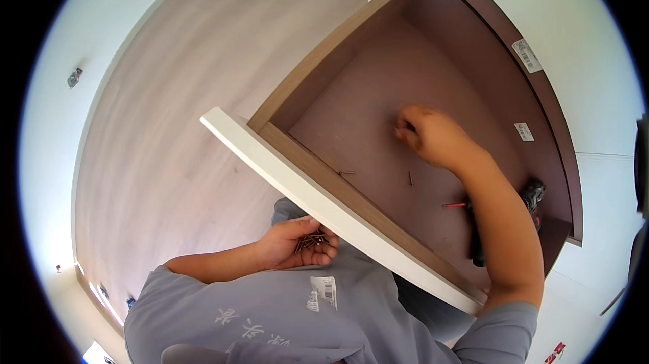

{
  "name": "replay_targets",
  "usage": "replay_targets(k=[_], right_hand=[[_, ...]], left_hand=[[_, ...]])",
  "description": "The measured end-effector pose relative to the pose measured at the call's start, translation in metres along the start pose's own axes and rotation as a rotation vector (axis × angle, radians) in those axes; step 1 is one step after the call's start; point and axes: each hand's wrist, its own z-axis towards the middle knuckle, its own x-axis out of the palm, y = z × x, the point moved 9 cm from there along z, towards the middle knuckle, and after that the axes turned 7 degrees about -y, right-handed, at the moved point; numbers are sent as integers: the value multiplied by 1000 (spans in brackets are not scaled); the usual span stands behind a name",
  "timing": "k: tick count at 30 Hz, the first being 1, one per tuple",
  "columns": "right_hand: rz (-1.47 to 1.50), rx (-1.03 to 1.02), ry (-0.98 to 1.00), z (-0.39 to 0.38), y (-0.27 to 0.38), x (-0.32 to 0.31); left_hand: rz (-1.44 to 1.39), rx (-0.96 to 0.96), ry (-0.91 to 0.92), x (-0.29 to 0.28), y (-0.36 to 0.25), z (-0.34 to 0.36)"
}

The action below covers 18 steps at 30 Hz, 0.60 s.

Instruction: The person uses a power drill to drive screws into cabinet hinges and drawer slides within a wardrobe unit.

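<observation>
My left hand (284, 245), palm up and cupped just outside the white drawer front (284, 179), holds a pile of brown screws (311, 239). Over the brown drawer bottom (351, 120), my right hand (433, 135) has its fingers curled together; whatever may be between them cannot be made out. Two loose screws lie in the drawer: one screw (347, 173) by the front board and another screw (410, 178) nearer my right wrist. A thin red-tipped tool (454, 205) and a black power drill (534, 193) rest beside my right forearm, partly hidden by it.
The pulled-out drawer has a wooden side board (324, 53) and sits in a dark brown cabinet frame (551, 114) with paper labels. Wood-look floor (176, 114) spreads to the left, up to a white wall (61, 134). Another label (324, 292) lies against my grey shirt.
</observation>
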Motion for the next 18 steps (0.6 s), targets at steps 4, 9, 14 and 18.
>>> replay_targets(k=[4,9,14,18], right_hand=[[-55,135,122,-50,-14,7],[-338,100,38,-74,1,50],[-113,-143,17,-49,43,45],[55,-320,25,-26,90,51]], left_hand=[[-22,-23,-25,-1,-3,10],[-24,-79,-36,5,9,16],[-9,-55,-79,-2,3,9],[-22,-3,-65,-5,3,8]])
